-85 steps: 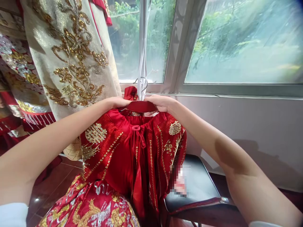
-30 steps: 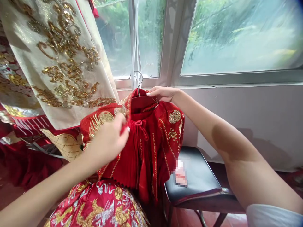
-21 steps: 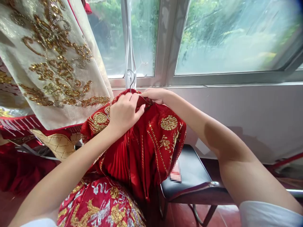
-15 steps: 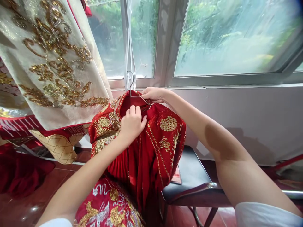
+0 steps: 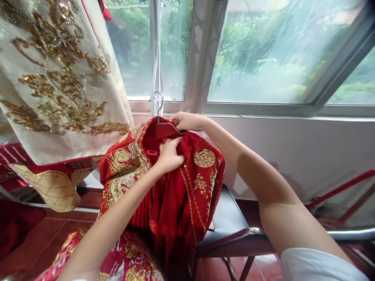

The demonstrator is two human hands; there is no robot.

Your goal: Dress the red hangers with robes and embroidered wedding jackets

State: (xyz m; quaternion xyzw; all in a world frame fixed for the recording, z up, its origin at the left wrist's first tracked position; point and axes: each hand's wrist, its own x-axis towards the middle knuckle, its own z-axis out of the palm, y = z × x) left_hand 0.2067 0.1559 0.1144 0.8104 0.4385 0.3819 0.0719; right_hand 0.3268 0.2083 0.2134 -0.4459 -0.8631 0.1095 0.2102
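A red jacket (image 5: 202,183) with gold embroidery and beaded edging hangs on a red hanger (image 5: 165,130), whose metal hook is caught in white straps (image 5: 157,66). My left hand (image 5: 171,156) is at the open neck, its fingers reaching inside and closed on the front edge of the jacket. At the back of the collar, on the right, my right hand (image 5: 189,121) grips the cloth beside the hanger's end; some of its fingertips are hidden. Below hangs a red skirt (image 5: 131,253) with silver and gold embroidery.
A cream cloth with gold sequins (image 5: 67,82) hangs at the left, above a quilted beige piece (image 5: 49,187). A black chair (image 5: 228,218) stands behind the jacket on the right. Behind are a window (image 5: 263,58) and a pale wall (image 5: 278,148). Tiles cover the floor (image 5: 52,234).
My left hand has shifted slightly down and right, its fingers deeper in the neck opening. My right hand keeps its place at the collar. The view has turned a little to the right.
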